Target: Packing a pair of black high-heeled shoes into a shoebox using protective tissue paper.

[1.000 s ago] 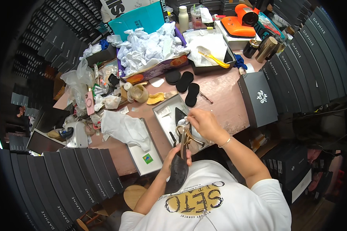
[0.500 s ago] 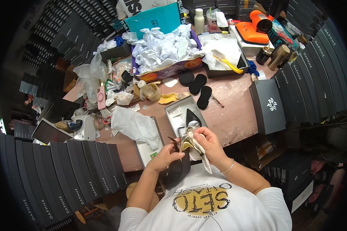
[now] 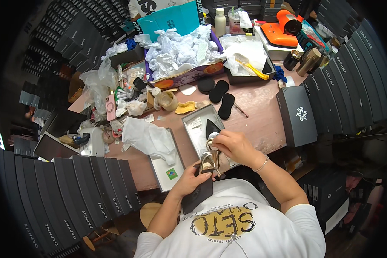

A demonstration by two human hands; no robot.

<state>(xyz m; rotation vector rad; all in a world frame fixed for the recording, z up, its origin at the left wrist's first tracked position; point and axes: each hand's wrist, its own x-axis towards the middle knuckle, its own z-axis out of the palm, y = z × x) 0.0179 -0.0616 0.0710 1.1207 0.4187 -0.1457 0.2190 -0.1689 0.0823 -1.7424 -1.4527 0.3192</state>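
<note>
A black pointed shoe [image 3: 211, 127] with shiny metallic straps lies in an open grey shoebox [image 3: 193, 123] in front of me. My right hand [image 3: 235, 148] is over its opening, fingers pinched at a gold-edged strap and a bit of white stuffing. Lower left of it, my left hand [image 3: 191, 182] grips another shoe, of which a curved silvery strap [image 3: 208, 158] shows. A dark piece [image 3: 198, 198] hangs below that hand; whether it belongs to the shoe is unclear. Beside the left hand lies a white-lined box part [image 3: 164, 174] with crumpled white tissue [image 3: 148, 139] on it.
Several dark shoeboxes [image 3: 86, 185] stand in rows at left and right, one box [image 3: 299, 114] upright at the table's right edge. Behind are a carton of crumpled paper [image 3: 180, 53], black oval pads [image 3: 219, 91], a jar [image 3: 167, 101] and an orange device [image 3: 281, 32].
The white cloth-like piece hanging from my right hand no longer shows. My right hand has moved slightly up and right; my left hand has closed round the strapped shoe.
</note>
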